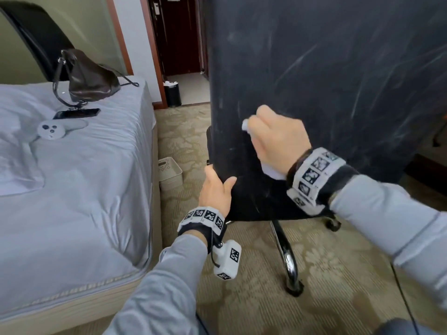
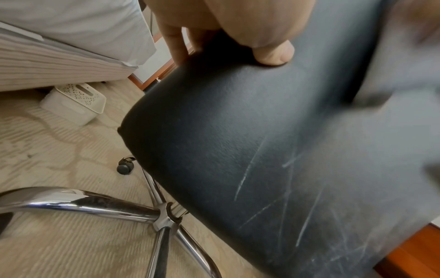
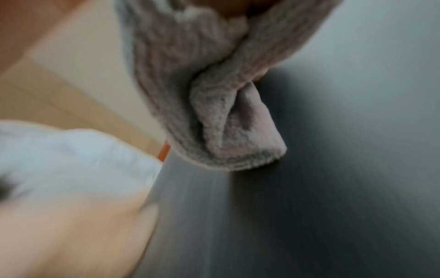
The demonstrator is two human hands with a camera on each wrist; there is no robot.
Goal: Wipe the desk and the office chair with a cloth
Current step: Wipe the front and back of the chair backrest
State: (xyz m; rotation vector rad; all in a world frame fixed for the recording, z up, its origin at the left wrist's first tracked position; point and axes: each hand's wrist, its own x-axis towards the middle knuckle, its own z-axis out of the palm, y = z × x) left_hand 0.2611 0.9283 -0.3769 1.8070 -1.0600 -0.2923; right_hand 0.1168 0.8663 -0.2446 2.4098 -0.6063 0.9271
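The cloth (image 1: 245, 125), a pale textured rag, sat bunched in the right hand (image 1: 275, 139), whose fingers were curled tight round it and pressing it flat against the scuffed back of the black office chair (image 1: 338, 68), low on the backrest and near its left edge. In the right wrist view a folded corner of the rag hung loose below the fist, blurred as if mid-stroke. The left hand (image 1: 215, 189) was clamped on the lower corner of the backrest, thumb on the rear face and fingers wrapped round the far side, steadying it. Below, the chrome star base (image 2: 164, 216) and its casters (image 1: 295, 288) stood on patterned carpet. Here was the risk, as I judged it: a hard push on a rolling, swivelling chair could spin or scoot it away if that left hand slackened. The trailing corner of cloth might also slip out of the fist, leaving bare knuckles on the leather. The pale scratches looked like wear, so scrubbing them harder would likely gain nothing. A small white basket (image 1: 169, 170) stood just beside the bed (image 1: 84, 177), close enough for a runaway chair to knock it. The desk itself did not show.
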